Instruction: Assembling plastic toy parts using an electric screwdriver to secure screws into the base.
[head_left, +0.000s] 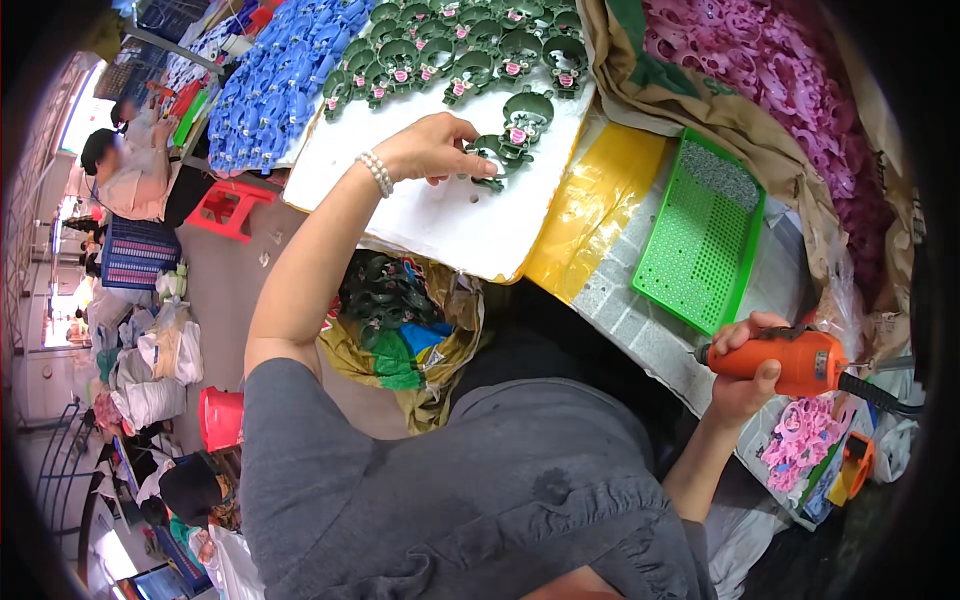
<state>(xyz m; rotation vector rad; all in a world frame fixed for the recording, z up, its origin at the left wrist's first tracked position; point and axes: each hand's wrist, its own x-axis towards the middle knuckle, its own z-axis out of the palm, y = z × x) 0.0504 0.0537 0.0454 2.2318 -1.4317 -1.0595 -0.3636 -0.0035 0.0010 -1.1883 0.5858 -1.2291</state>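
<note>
Grn tray (690, 250) btwn tool (780, 362) & dk-grn pcs (525, 118) — sack (625, 60) beside.

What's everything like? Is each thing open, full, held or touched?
Left hand: fingers on a dark green piece.
Right hand: closed around an orange power tool.
Orange power tool: held, black cable attached; can't tell if running.
Green tray: silver bits gathered at its far end.
Brown sack: open, heaped with pink pieces.
Yellowish bag: open, dark pieces inside.
</note>
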